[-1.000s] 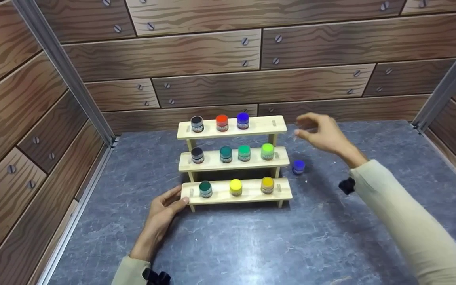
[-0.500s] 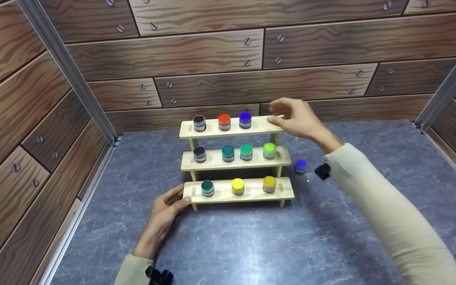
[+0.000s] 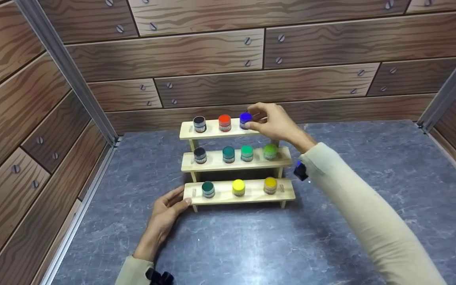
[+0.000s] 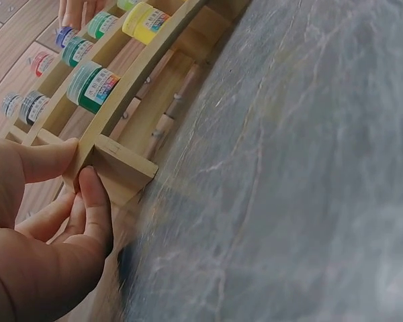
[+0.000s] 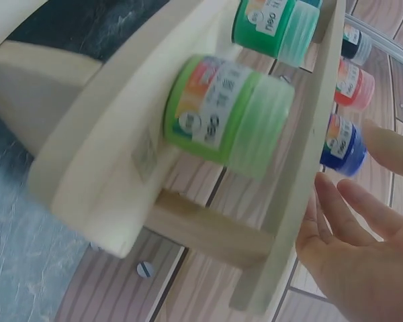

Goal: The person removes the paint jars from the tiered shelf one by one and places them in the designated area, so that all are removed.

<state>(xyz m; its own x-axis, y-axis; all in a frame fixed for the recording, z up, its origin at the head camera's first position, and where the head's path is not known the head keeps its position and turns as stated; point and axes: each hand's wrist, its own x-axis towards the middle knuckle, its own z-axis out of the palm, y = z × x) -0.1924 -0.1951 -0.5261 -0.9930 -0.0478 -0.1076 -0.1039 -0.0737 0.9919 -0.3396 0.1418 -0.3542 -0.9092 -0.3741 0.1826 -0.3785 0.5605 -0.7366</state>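
Left hand pinches the near-left end of the wooden rack. Right hand, fingers spread, reaches the blue jar; the right wrist view shows a gap.

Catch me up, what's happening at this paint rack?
A person is working at a three-step wooden rack of small paint pots on a grey table. The left hand pinches the left end of the bottom step. The right hand is at the blue pot on the top step, fingers on either side; a firm grip can't be confirmed.
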